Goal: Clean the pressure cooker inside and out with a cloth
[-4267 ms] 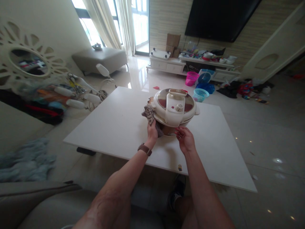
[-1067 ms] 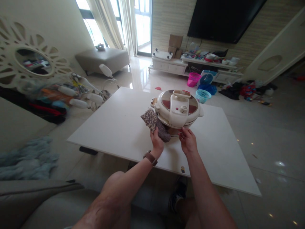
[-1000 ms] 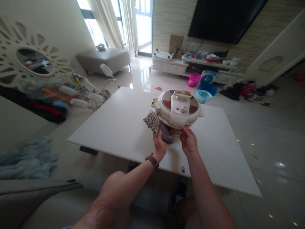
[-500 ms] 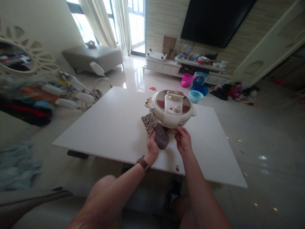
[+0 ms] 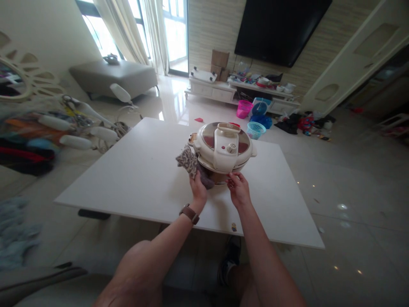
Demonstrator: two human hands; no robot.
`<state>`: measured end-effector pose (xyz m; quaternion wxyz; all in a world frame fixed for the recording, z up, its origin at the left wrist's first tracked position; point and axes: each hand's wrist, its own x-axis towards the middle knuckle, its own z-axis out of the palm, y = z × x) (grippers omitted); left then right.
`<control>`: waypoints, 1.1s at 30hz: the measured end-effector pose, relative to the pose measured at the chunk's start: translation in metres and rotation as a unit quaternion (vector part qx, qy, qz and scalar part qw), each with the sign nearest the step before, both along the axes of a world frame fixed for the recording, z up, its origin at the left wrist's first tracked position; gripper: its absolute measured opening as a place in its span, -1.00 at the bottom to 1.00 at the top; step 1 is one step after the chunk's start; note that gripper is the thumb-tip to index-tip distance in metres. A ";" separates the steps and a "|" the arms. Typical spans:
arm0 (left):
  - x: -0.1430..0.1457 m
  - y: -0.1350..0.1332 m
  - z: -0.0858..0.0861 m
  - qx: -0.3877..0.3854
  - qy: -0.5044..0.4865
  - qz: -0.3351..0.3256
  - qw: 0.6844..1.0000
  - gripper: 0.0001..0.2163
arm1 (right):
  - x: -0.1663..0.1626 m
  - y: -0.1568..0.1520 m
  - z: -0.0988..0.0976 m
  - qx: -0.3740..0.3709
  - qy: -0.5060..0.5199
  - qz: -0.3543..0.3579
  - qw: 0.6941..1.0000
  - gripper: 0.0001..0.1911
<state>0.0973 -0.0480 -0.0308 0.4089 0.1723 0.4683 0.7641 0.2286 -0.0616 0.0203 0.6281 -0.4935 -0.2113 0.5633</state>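
Note:
On the white table (image 5: 143,170) stands a cream electric cooker (image 5: 223,151) with a clear-windowed lid, a top handle and a front dial. My left hand (image 5: 198,189) is closed round a grey-brown cloth (image 5: 188,161) with a patterned, sock-like end, pressed against the cooker's lower left side. The cloth's darker part goes in under the rim and is partly hidden. My right hand (image 5: 239,187) has curled fingers, with thumb and fingertips pinching at the cooker's lower front edge. A small red spot shows at those fingertips, too small to name.
A teal basket (image 5: 255,130) and a pink basket (image 5: 244,108) stand on the floor beyond the table. Left of the table is a lamp-like stand with white arms (image 5: 104,133). A small figure sticker (image 5: 234,227) lies near the table's front edge.
My left hand has pushed the cloth up and left against the cooker, and its dark end has slipped under the rim. My right hand stays at the front edge. The view has shifted slightly.

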 end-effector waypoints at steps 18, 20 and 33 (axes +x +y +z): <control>0.047 -0.061 0.002 -0.076 -0.067 -0.152 0.983 -0.65 | 0.001 0.000 0.003 0.017 -0.011 0.012 1.000 -0.54; 0.038 -0.055 0.004 -0.094 -0.073 -0.123 0.985 -0.69 | 0.002 0.000 0.003 0.019 -0.011 0.014 1.000 -0.54; -0.037 0.015 0.004 -0.055 -0.049 0.070 0.995 -0.77 | 0.001 0.002 -0.001 0.007 0.000 0.007 1.000 -0.55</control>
